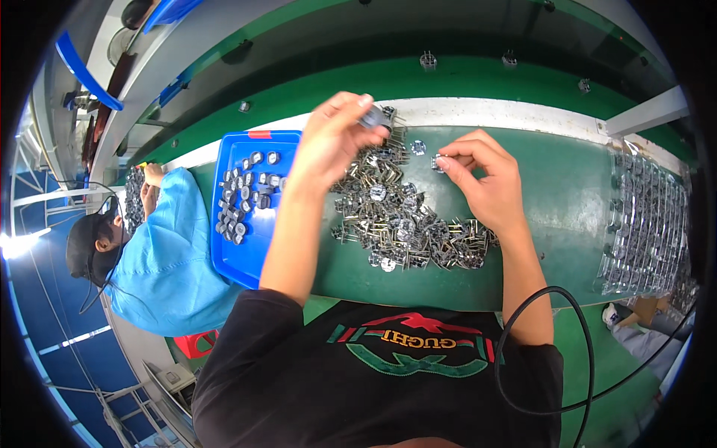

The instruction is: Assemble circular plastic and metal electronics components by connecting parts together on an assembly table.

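Note:
My left hand (pixel 336 138) is closed around a dark grey round cap (pixel 375 117), held above the far end of a heap. To its right, my right hand (pixel 482 175) pinches a small round circuit part (pixel 438 163) between thumb and fingers. A similar round part (pixel 418 147) lies on the green table between the hands. Below them spreads the heap of round circuit parts with metal pins (pixel 403 216). Left of my left forearm stands a blue tray (pixel 254 145) with several dark grey round caps (pixel 245 193) in it.
Clear plastic trays (pixel 646 224) full of small parts are stacked at the table's right end. Beyond the pale ledge (pixel 508 112), a green conveyor belt (pixel 336 86) carries several spaced parts. A co-worker in blue (pixel 168 261) sits at left. A black cable (pixel 590 358) loops by my right arm.

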`<state>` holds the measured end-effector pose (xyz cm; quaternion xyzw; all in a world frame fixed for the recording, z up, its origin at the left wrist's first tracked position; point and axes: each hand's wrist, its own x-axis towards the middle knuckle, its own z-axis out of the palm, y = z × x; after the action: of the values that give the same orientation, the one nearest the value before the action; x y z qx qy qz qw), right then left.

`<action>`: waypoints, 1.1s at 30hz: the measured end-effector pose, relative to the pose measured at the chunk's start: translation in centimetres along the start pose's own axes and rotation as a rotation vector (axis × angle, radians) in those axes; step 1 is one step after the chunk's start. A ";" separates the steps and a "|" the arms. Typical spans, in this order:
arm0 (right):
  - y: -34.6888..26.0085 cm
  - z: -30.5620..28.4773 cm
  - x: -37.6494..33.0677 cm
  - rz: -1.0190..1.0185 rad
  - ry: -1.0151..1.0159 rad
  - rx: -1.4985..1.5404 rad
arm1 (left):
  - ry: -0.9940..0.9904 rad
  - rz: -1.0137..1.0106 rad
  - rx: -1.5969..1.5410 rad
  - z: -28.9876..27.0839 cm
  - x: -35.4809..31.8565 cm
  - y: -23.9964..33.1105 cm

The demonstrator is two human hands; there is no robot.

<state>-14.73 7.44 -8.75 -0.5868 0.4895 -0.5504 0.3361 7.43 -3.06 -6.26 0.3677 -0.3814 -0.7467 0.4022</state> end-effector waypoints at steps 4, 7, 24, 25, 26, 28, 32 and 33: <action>-0.8 0.0 -0.1 -0.032 0.108 0.118 | 0.011 -0.084 -0.185 4.5 -1.9 -4.1; -0.8 0.0 -0.2 -0.055 0.174 0.073 | 0.022 -0.080 -0.240 6.2 -2.6 -5.3; -1.7 -0.2 -0.4 -0.160 0.204 -0.020 | -0.066 0.090 -0.067 6.9 -4.7 -5.2; -1.7 -0.2 -0.5 -0.161 0.209 -0.021 | -0.060 0.086 -0.068 6.9 -4.7 -5.2; -1.5 -0.1 -0.5 -0.162 0.213 -0.022 | -0.053 0.082 -0.069 7.0 -4.7 -5.3; -1.5 0.1 -0.5 -0.131 0.229 0.000 | -0.045 0.102 -0.071 7.0 -4.6 -5.6; -2.1 1.1 -0.8 0.138 0.255 0.209 | -0.018 0.102 -0.119 7.3 -4.7 -5.2; -2.2 1.3 -0.8 0.240 0.255 0.290 | -0.028 0.119 -0.080 7.1 -4.6 -5.3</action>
<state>-12.97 8.71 -7.15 -0.3956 0.5100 -0.6410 0.4154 1.51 5.00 -6.64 0.3174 -0.3783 -0.7412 0.4548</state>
